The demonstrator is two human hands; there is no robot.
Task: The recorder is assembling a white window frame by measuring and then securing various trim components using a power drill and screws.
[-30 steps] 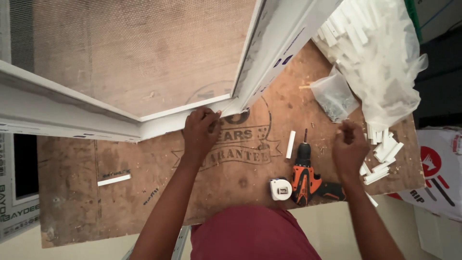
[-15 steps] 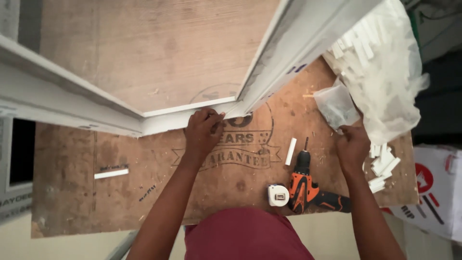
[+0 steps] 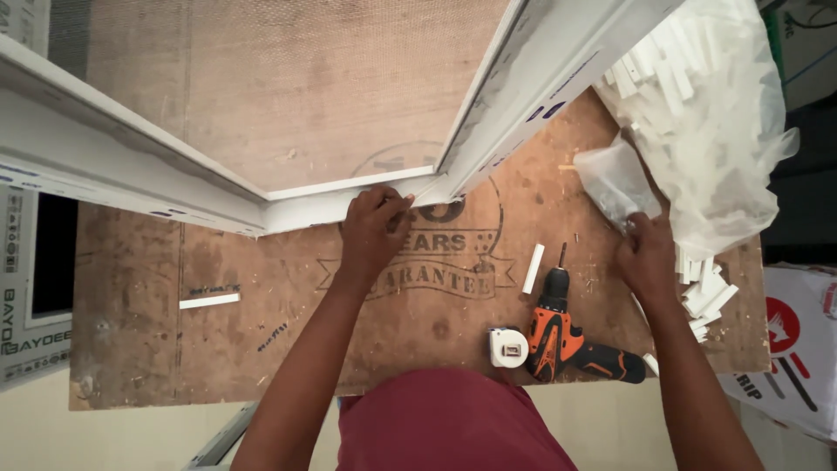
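Head view: right hand (image 3: 647, 255) has moved up from beside the drill (image 3: 558, 336) to pinch the small bag (image 3: 615, 179) at 2 o'clock; left hand (image 3: 373, 228) still presses the frame (image 3: 349, 205) corner, fingers closed on its edge

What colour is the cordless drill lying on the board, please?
The drill is orange and black, seen in the head view.
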